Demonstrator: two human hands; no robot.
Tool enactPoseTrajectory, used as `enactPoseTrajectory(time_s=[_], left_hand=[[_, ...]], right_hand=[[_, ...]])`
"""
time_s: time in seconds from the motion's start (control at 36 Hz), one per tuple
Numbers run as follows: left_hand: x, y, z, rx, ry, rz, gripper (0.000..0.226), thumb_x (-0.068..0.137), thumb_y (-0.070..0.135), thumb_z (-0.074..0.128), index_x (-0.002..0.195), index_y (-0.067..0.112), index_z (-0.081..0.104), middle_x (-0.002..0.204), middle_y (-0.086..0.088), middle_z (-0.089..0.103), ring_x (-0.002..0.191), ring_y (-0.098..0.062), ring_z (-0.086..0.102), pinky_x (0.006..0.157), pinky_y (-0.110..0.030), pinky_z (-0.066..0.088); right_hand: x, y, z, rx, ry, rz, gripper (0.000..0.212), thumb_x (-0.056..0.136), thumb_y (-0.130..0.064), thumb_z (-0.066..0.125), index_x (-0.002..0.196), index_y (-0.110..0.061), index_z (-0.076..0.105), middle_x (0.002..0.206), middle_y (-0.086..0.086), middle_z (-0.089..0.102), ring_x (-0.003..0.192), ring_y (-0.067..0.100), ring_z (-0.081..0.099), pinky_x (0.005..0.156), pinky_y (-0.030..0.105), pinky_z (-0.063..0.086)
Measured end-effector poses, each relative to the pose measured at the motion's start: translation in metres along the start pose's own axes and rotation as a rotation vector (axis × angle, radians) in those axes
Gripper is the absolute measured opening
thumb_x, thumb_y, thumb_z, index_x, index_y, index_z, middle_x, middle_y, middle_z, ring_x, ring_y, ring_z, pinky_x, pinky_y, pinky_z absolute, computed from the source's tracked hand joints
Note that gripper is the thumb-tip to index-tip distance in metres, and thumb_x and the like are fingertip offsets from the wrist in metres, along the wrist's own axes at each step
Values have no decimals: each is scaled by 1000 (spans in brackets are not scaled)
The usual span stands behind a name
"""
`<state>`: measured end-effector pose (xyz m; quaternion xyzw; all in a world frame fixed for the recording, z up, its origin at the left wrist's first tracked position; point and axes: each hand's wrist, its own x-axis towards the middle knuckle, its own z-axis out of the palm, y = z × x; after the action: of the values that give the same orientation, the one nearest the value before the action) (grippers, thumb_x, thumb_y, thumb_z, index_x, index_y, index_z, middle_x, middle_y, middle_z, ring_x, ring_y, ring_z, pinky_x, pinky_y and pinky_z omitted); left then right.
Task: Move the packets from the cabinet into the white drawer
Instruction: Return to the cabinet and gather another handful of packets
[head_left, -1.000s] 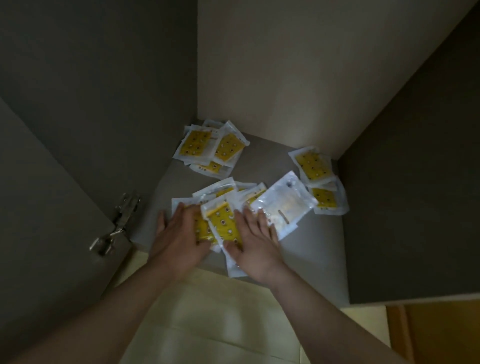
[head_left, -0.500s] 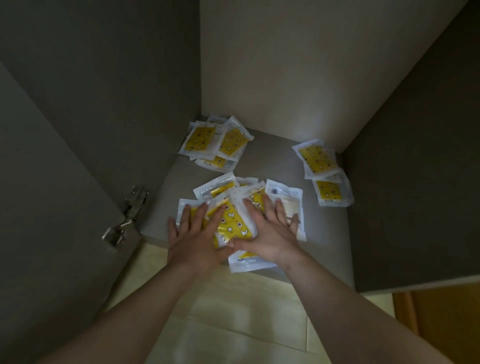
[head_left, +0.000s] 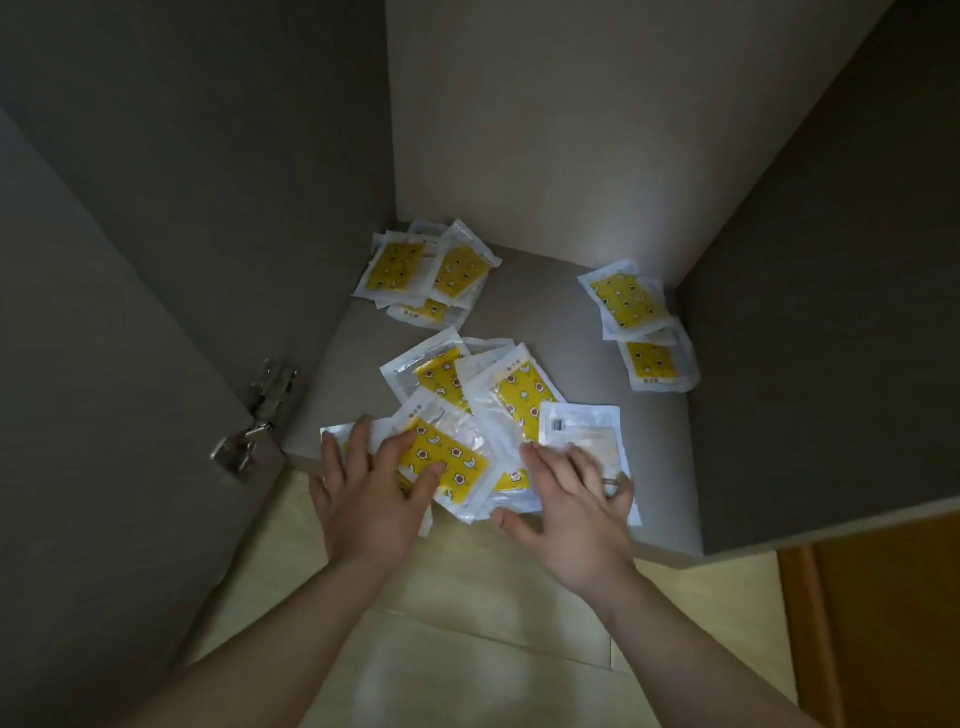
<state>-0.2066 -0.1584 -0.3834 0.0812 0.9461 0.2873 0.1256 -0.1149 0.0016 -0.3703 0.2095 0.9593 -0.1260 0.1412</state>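
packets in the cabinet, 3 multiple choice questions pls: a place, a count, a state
1. Where does the left hand rest?
A. on the door hinge
B. on the front pile of packets
C. on the back wall

2. How many separate groups of packets lie on the shelf?
A. one
B. five
C. three

3. How does the right hand hold its fingers?
A. spread flat on a packet
B. curled in a fist
C. pinching a raised packet

1 B, its fingers lie on that pile; 2 C, a back-left group, a back-right group, the front pile; 3 A, they lie spread on the pale packet.
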Motion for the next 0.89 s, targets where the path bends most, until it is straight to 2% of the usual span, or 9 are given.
enactPoseTrajectory(time_s=[0.11,0.19,0.25,0.33,0.42,0.61,0.69,0.81,0.89], left_hand=[[2,5,6,-230,171,-84,47,75,36,75,118,22,62,155,-4,14,144,-26,6,113,-36,16],[1,9,7,-346,246,-171,68,64,29,85,124,18,56,153,-10,12,140,-31,16,113,-35,21],[1,13,5,-394,276,-275,84,57,28,89,129,18,48,152,-12,14,138,-36,21,112,-38,23],[1,18,3,-518,214,-542,103,56,33,89,141,26,30,152,-12,14,132,-39,31,109,-41,30],[-1,22,2,-735,162,-657,109,61,26,88,144,34,18,148,-14,20,122,-37,44,96,-40,42],[-2,13,-1,-880,133,-523,100,68,9,83,144,29,21,133,-10,50,111,-31,55,95,-50,48],[-9,12,-1,-802,68,-402,85,70,8,80,137,29,31,120,-3,57,98,-25,57,91,-47,50],[-18,13,1,-824,-87,-301,57,75,1,72,114,32,44,104,2,63,101,-24,60,92,-45,50],[-20,16,-8,-988,-154,-282,42,82,-7,59,105,27,50,95,3,63,91,-19,62,76,-33,52]], right_hand=[[-9,-3,4,93,93,-21,92,60,-74,4,140,-37,35,145,-22,31,139,8,12,108,47,9],[-8,-7,7,277,483,59,61,76,-63,36,116,-26,62,122,-7,58,120,18,40,96,46,28],[-2,-10,-3,333,437,158,58,81,-59,51,132,-29,49,143,-4,40,131,15,22,103,46,22],[15,-16,-20,312,138,219,86,78,-69,51,147,-40,10,158,-6,-10,144,22,-8,112,57,8],[29,-28,-22,327,-21,217,96,73,-78,47,147,-44,-5,156,-5,-23,145,27,-15,109,66,-2],[22,-25,-8,211,-8,100,82,80,-72,45,145,-50,1,157,-8,-17,145,23,-14,111,59,-7],[12,-23,-2,183,35,39,73,85,-64,46,145,-51,6,158,-13,-5,146,17,-8,113,54,-7],[-1,-24,5,168,63,-31,61,91,-52,45,144,-49,15,156,-15,7,145,12,1,114,50,-5],[-4,-24,7,225,119,-58,52,94,-45,45,143,-46,25,154,-16,16,144,11,10,115,48,-3]])
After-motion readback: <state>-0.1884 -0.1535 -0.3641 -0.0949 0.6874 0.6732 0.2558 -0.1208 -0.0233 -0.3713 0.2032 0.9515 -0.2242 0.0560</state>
